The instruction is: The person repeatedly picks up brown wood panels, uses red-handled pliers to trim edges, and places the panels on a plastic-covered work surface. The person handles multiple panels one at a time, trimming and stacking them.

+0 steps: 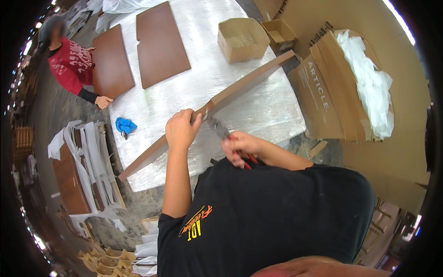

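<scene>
A long brown wooden panel [247, 83] stands on edge across the wrapped table, slanting from lower left to upper right. My left hand [181, 130] is closed over its top edge, left of the middle. In my right hand [242, 147] is a pair of pliers [218, 127] with red handles. Their jaws point at the panel's edge, close to a small pale piece [206, 113] beside my left fingers. Whether the jaws grip that piece, I cannot tell.
Two brown panels [161, 44] [113, 62] lie on the plastic-wrapped table [152, 108]; a person in red [74, 62] touches the left one. A blue cloth [125, 125] lies near the left edge. Cardboard boxes [242, 40] [318, 97] stand at right, wrapped panels [87, 171] at left.
</scene>
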The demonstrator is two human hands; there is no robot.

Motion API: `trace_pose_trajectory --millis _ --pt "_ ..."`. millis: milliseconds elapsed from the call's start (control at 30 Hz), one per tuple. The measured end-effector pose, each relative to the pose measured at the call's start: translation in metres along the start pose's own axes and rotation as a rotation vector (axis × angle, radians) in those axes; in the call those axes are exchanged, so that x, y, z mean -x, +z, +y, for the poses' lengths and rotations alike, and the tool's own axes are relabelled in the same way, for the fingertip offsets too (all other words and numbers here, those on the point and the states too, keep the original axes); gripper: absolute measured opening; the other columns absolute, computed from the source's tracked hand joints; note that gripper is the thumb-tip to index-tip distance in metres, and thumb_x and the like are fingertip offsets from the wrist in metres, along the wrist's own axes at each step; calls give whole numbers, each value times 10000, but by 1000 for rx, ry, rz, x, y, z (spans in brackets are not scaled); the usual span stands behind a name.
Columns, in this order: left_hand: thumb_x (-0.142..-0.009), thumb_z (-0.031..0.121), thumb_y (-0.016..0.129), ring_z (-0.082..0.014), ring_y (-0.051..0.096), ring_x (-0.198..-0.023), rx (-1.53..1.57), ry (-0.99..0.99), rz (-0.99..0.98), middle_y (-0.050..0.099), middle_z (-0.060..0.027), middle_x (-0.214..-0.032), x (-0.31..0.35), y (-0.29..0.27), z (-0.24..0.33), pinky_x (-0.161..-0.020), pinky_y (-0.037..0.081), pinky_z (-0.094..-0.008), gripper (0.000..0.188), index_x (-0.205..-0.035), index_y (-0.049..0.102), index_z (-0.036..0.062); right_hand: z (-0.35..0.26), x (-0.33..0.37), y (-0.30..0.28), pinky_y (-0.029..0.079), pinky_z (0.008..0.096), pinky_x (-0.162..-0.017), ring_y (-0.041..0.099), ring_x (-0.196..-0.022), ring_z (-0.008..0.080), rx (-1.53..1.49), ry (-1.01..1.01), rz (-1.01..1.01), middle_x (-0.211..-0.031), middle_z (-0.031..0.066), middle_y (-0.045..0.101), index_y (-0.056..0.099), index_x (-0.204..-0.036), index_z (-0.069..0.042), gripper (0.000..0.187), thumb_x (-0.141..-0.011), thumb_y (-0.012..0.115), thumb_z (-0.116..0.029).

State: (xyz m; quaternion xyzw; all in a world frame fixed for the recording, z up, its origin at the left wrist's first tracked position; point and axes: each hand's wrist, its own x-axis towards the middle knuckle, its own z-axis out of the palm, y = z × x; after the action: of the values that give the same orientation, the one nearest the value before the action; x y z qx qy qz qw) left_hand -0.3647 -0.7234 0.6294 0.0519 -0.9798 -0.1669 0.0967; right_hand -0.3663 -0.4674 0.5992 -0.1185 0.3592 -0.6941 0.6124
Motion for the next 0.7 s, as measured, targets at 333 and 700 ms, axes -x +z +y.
trace_pose_trajectory --millis 333,700 --pt "-908 409 747 -340 698 -780 34 -69 -48 718 -112 -796 -19 -9 -8 -708 536 -466 343 -860 731 70 -175 19 -54 498 332 -517 544 -532 163 -200 -259 231 -693 -3 570 575 -887 -128 472 -1116 492 -532" --pt "-850 441 822 -301 710 -805 17 -177 -97 727 -79 -817 -7 -9 12 -719 549 -444 381 -943 769 75 -355 -95 -318 391 422 -457 510 -439 231 477 163 838 -562 103 550 676 -856 -44 361 -1026 621 -358"
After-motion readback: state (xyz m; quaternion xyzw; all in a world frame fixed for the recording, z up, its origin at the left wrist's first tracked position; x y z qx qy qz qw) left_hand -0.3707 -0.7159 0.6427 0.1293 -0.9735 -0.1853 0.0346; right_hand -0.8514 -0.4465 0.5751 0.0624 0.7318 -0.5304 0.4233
